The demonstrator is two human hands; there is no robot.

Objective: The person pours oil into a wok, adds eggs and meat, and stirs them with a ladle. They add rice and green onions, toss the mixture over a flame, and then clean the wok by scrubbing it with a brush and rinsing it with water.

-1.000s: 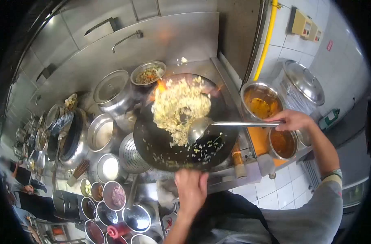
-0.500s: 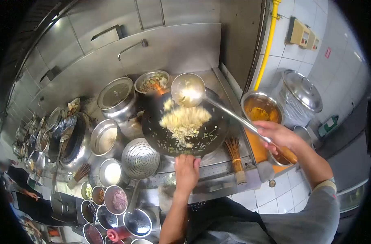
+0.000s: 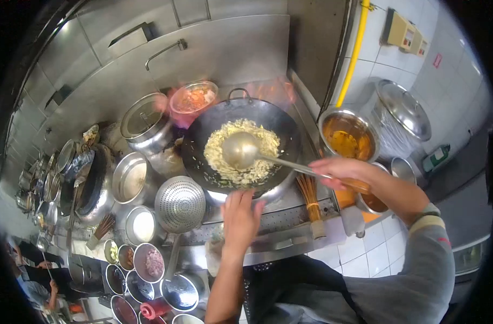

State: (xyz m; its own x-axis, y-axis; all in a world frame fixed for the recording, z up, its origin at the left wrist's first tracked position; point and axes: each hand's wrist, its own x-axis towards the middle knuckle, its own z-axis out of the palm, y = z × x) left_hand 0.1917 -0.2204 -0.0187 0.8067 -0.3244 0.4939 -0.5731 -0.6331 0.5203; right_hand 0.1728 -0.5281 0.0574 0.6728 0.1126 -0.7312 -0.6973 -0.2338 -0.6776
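A black wok (image 3: 197,156) sits level on the burner, holding a spread of pale yellow and white chopped food (image 3: 268,141) with green bits. My right hand (image 3: 346,170) is closed around the handle of a long metal ladle (image 3: 241,151) near its wooden end. The ladle's rounded underside faces up, its bowl at the middle of the food. At the wok's near rim is my left hand (image 3: 242,218), fingers stretched forward and thumb apart; its fingertips are at or just touching the edge. Whether they touch the wok's near handle cannot be made out.
Flames (image 3: 268,89) show behind the wok, near a bowl of mixed food (image 3: 193,99). A perforated strainer (image 3: 180,204) and lidded pot (image 3: 145,117) stand left. To the right are a bamboo brush (image 3: 310,202) and a bowl of orange liquid (image 3: 348,135). Co-workers' arms (image 3: 52,291) appear far left.
The tilted wok has come down level, and the tossed food has landed in it. The ladle has moved down onto the food. My left hand's fingers have straightened at the rim.
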